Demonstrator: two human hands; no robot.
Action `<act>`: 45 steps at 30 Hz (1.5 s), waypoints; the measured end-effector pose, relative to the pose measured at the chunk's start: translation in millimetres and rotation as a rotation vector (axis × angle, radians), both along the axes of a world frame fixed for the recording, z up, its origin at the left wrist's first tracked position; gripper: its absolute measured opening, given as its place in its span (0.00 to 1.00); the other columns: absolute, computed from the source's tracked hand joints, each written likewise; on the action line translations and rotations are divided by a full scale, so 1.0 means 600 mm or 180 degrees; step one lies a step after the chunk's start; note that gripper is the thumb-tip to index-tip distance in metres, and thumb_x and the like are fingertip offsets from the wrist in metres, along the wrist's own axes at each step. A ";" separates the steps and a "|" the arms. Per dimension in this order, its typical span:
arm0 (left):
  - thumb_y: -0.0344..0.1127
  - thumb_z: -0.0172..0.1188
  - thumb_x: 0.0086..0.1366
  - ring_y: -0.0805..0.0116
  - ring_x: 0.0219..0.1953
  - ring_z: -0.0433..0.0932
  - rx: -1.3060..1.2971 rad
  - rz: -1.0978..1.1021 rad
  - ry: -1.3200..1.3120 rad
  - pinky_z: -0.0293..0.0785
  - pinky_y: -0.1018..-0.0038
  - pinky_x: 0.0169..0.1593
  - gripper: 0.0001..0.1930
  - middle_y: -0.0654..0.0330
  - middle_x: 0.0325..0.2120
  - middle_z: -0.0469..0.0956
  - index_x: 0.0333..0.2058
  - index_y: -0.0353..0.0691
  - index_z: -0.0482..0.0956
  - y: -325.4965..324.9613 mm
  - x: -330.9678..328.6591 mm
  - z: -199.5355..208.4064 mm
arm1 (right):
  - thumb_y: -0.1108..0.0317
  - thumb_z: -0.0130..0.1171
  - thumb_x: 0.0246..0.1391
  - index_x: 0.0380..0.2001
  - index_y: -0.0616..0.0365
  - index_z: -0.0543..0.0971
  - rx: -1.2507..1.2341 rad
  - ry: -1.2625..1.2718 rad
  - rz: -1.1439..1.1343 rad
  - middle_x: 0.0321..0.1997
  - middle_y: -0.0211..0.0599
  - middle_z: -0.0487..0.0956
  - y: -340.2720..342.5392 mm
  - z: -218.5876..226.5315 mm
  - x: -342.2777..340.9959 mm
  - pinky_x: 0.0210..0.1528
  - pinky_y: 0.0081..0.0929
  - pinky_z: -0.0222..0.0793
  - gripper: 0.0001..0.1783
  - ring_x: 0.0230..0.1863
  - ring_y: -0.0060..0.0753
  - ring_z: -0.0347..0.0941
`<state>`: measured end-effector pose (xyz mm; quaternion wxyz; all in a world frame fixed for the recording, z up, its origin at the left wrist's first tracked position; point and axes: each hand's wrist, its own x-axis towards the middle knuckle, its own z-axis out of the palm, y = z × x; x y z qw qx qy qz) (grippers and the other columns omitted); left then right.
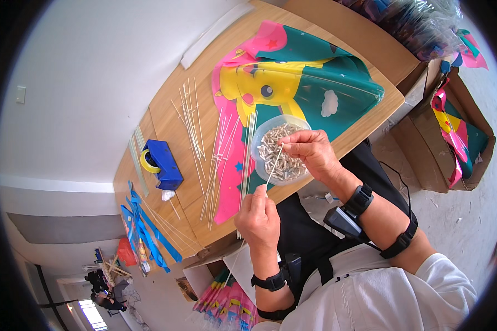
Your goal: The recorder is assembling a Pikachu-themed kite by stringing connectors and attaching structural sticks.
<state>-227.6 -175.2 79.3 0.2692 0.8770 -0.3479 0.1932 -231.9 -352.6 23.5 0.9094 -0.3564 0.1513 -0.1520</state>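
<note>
Between my two hands runs a thin white rod point(274, 165), slanting over the near side of a clear plastic bowl. My left hand point(258, 219) is closed round its lower part. My right hand point(313, 153) pinches the upper tip; whether a small piece sits on that tip is hidden by the fingers. The bowl point(255, 148) holds many short whitish tube pieces point(281, 160). Just left of it lies a bundle of thin rods point(248, 149). Under and behind them spreads a printed plastic sheet point(337, 121) in green, pink and yellow, with a cartoon figure.
More rods point(192, 124) lie on the wooden table point(165, 110). A blue tape dispenser point(168, 165) stands at the left, near blue strips point(149, 231). An open cardboard box point(425, 138) with printed sheets is on the floor at right; another box point(201, 276) stands below the table.
</note>
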 end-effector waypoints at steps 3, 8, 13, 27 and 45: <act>0.17 0.56 0.49 0.55 0.18 0.71 0.0484 0.0033 -0.0395 0.66 0.66 0.20 0.13 0.55 0.17 0.69 0.35 0.36 0.78 -0.004 -0.008 0.016 | 0.79 0.62 0.44 0.31 0.66 0.83 -0.0635 0.0075 -0.0195 0.28 0.32 0.81 0.001 0.008 -0.002 0.36 0.16 0.69 0.07 0.30 0.18 0.73; 0.17 0.56 0.51 0.61 0.20 0.75 0.0247 0.0113 -0.0076 0.68 0.71 0.23 0.11 0.54 0.20 0.75 0.35 0.34 0.79 -0.005 -0.010 0.010 | 0.79 0.62 0.43 0.30 0.65 0.83 -0.0998 0.0110 -0.0321 0.26 0.28 0.80 0.002 0.015 -0.005 0.36 0.15 0.68 0.07 0.30 0.16 0.72; 0.18 0.56 0.55 0.75 0.24 0.75 -0.0593 0.0117 0.0887 0.70 0.78 0.28 0.08 0.55 0.25 0.79 0.34 0.32 0.79 0.000 -0.002 -0.010 | 0.79 0.62 0.44 0.29 0.67 0.82 -0.0878 0.0129 -0.0265 0.25 0.29 0.80 0.002 0.019 -0.007 0.33 0.16 0.67 0.06 0.27 0.16 0.70; 0.20 0.55 0.57 0.84 0.20 0.66 -0.1553 0.0200 0.2921 0.62 0.85 0.24 0.05 0.69 0.19 0.72 0.33 0.33 0.78 -0.003 -0.004 0.010 | 0.80 0.61 0.45 0.28 0.67 0.80 0.0657 -0.0120 0.1509 0.28 0.39 0.79 -0.008 -0.003 -0.007 0.27 0.18 0.65 0.04 0.25 0.23 0.71; 0.27 0.53 0.58 0.51 0.24 0.74 -0.0293 0.0595 0.0988 0.70 0.63 0.30 0.03 0.49 0.22 0.75 0.26 0.34 0.73 0.022 0.142 -0.067 | 0.74 0.57 0.45 0.20 0.67 0.77 -0.3418 0.0322 0.0048 0.19 0.43 0.77 0.046 0.005 0.020 0.24 0.33 0.66 0.06 0.20 0.35 0.74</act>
